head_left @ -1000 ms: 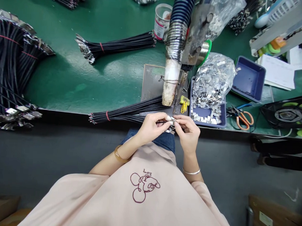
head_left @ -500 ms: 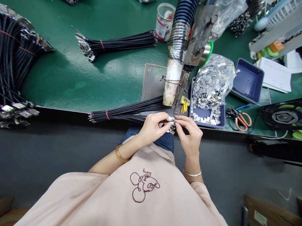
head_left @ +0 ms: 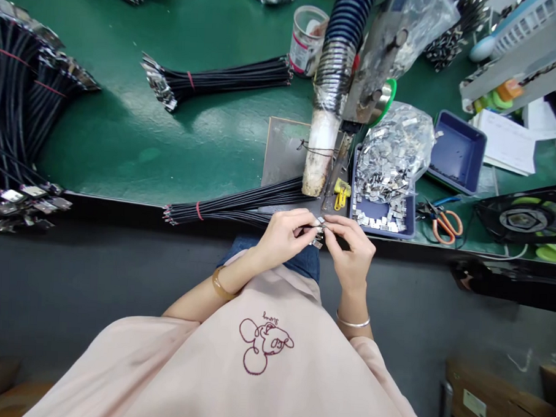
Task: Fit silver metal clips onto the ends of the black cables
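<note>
Spreading away beyond the fingertips, the green bench top (head_left: 124, 140) fills most of the view, and both hands work just off its near edge, above the lap. Far out to the left of the fingers lies a big heap of black cables (head_left: 15, 98) with metal ends. Straight ahead of the fingers a ribbed hose (head_left: 343, 33) comes down to a pale nozzle (head_left: 318, 155), which stands beside a grey plate (head_left: 283, 150). Well ahead and to the left lies the far bundle (head_left: 228, 80) of cables. The near bundle (head_left: 236, 205), tied with a red band, lies along the bench edge just left of the left fingers. Ahead and to the right of the right fingers, a clear bag of metal shells (head_left: 394, 146) sags into a blue tray (head_left: 377, 208). An empty blue tray (head_left: 458, 149) sits farther right, with orange-handled scissors (head_left: 445, 223) near it. A yellow clip (head_left: 340, 193) lies just ahead of the fingertips. The left hand (head_left: 281, 238) has thumb and forefinger pinched shut on a thin black cable (head_left: 310, 226). The right hand (head_left: 353, 255) meets it fingertip to fingertip, thumb and forefinger closed on a small metal shell (head_left: 320, 221) at the cable's end. The shell sits between the two sets of fingertips, close to the bench edge.
</note>
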The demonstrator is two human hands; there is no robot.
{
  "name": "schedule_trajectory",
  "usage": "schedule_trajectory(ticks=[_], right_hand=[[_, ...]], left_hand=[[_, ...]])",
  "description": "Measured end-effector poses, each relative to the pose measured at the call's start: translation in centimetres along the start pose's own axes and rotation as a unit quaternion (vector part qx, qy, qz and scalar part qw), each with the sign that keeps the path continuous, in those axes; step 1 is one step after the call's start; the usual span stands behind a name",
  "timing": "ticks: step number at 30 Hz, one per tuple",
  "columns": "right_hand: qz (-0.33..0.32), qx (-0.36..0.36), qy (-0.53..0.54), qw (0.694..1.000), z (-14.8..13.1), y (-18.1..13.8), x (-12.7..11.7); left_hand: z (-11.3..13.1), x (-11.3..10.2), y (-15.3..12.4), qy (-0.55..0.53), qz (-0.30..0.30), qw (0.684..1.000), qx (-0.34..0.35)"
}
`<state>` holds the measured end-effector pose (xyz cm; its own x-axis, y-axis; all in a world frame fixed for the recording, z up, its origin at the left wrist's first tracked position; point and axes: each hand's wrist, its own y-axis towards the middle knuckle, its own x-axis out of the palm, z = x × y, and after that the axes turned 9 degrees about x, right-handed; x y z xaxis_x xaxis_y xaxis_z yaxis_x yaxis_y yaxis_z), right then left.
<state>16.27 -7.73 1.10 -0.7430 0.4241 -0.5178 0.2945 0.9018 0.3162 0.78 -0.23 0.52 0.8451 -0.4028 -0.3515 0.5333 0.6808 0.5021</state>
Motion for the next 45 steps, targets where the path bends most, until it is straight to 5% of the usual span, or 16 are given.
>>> schedule_trajectory(ticks=[5,10,18,21,24,30,37,45], right_hand=[[-0.012,0.054,0.047,0.997,0.3,-0.1,0.2],[-0.008,0.133,0.173,0.976,0.6,-0.3,1.8],[0.14,0.005,0.038,0.989,-0.3,-0.7,1.8],[0.132,-0.065,0.034,0.989,-0.3,-1.1,1.6],[0.12,-0.078,0.02,0.99,0.0,-1.3,1.9],[0.121,0.018,0.077,0.99,0.8,-0.8,2.1],[0.115,-0.104,-0.053,0.987,0.9,-0.5,1.9],[0.119,-0.125,-0.063,0.983,1.1,-0.5,1.9]], left_hand=[[0.0,0.0,-0.2,0.065,-0.027,0.995,0.065],[0.1,-0.5,-0.3,-0.044,-0.052,0.996,-0.058],[-0.2,-0.5,0.7,-0.297,0.005,0.926,-0.234],[-0.2,-0.3,1.1,-0.314,0.016,0.913,-0.261],[-0.2,-0.2,1.3,-0.315,0.033,0.91,-0.267],[-0.3,-0.2,1.2,-0.298,0.038,0.916,-0.265],[-0.3,-0.2,1.4,-0.274,0.046,0.924,-0.262],[-0.4,0.1,1.4,-0.27,0.062,0.925,-0.261]])
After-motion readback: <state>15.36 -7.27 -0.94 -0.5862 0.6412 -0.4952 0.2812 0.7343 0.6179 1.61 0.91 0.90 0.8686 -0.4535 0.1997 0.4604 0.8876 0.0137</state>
